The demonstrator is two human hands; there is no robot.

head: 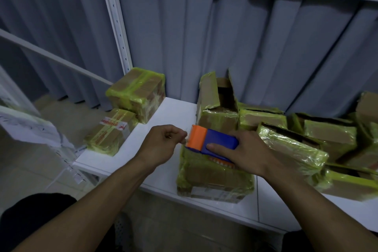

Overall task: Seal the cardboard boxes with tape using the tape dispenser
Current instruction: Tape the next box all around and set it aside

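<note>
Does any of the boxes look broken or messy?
Yes. The open box behind the tape dispenser has ragged flaps sticking up, not taped shut. The boxes on the right lie tilted in a jumbled heap.

Dim grey curtain (pixel 235 43), white shelving (pixel 114 16)

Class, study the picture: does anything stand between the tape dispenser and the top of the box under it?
Nothing visible does. The tape dispenser, gripped by the right hand, already rests on the box top; the left hand pinches what seems the tape end at its orange front.
</note>
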